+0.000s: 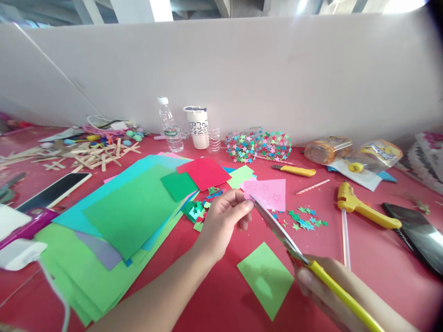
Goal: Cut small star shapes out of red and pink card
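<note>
My left hand (pixel 230 214) pinches the left edge of a small pink paper (pixel 273 193) with star outlines drawn on it. In my right hand (pixel 321 276) is a pair of scissors (pixel 332 286) with yellow handles. Its blades reach up to the lower left edge of the pink paper, close to my left fingertips. Below them a green paper square (pixel 266 279) lies on the red table, with faint star outlines. Cut paper stars (pixel 306 219) are scattered right of the pink paper. More stars and scraps (pixel 197 211) lie behind my left wrist.
Stacked coloured sheets (pixel 131 207) cover the left side. Along the back stand a water bottle (pixel 170 127), a white cup (pixel 197 127) and clear containers of stars (pixel 242 146). Rightward lie a yellow cutter (pixel 297 171), a glue gun (pixel 367 210) and a black phone (pixel 415 235).
</note>
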`<state>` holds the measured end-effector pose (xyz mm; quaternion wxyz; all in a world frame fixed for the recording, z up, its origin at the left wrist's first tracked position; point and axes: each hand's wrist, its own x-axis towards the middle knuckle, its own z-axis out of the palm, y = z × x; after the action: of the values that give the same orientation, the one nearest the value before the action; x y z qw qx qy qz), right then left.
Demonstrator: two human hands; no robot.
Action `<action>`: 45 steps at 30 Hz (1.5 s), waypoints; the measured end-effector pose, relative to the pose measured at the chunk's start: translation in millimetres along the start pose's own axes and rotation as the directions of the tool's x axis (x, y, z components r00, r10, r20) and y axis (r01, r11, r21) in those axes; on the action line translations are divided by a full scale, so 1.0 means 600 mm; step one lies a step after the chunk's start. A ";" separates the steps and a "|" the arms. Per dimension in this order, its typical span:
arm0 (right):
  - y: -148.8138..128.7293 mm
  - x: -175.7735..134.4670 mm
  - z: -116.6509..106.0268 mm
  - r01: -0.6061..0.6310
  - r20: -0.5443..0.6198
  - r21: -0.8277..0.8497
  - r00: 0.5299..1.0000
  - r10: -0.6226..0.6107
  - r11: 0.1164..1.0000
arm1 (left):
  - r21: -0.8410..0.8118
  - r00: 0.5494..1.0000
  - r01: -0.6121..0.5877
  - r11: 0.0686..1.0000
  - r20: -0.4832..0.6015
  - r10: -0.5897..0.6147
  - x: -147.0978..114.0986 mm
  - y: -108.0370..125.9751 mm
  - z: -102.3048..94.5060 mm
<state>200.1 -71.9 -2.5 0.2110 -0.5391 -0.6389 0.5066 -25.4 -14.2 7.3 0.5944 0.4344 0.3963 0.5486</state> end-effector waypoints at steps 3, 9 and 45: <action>-0.001 0.002 0.001 0.001 -0.005 -0.040 1.000 -0.001 0.999 | 0.002 1.000 -0.005 1.000 0.001 0.005 0.000 -0.001 -0.001; -0.003 0.004 -0.002 -0.007 0.015 -0.051 1.000 0.008 0.999 | 0.014 1.000 -0.020 1.000 0.024 0.020 0.002 0.002 -0.003; -0.005 0.001 0.008 0.026 -0.063 -0.049 0.998 -0.029 0.998 | -0.039 0.997 -0.080 0.996 -0.023 0.080 0.008 0.007 -0.004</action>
<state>194.5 -73.1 -1.6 0.2253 -0.5509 -0.6512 0.4708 -28.7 -8.9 10.6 0.5763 0.4320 0.3738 0.5844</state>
